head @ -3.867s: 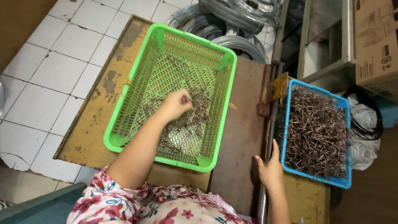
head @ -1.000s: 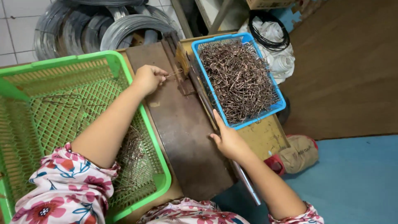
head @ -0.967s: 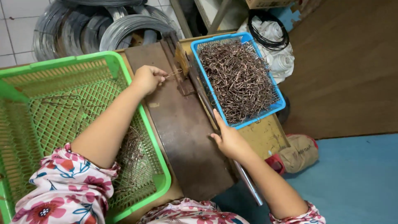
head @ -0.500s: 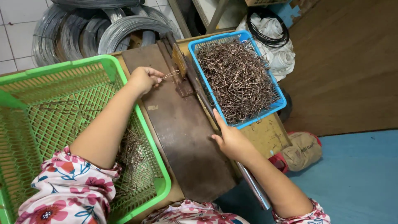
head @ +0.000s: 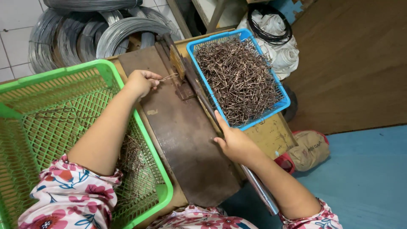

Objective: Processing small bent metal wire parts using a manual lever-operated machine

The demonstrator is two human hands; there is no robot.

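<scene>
My left hand [head: 142, 82] pinches a thin wire piece [head: 168, 77] and holds its tip against the small metal fixture [head: 180, 70] at the far end of a dark steel plate [head: 182, 135]. My right hand [head: 234, 143] grips the long metal lever bar [head: 258, 188] that runs along the plate's right edge. A green mesh basket [head: 38, 127] on my left holds loose straight wire pieces [head: 131, 157]. A blue basket [head: 241, 80] on my right is heaped with bent brown wire pieces.
Coils of grey steel wire [head: 85, 34] lie on the tiled floor behind the bench. White cloth with a black cable loop [head: 273, 29] sits beyond the blue basket. A tan sack [head: 311, 148] lies on the blue floor at right.
My left hand left the green basket and carried a wire piece over to the fixture on the plate. My right hand has stayed on the lever bar.
</scene>
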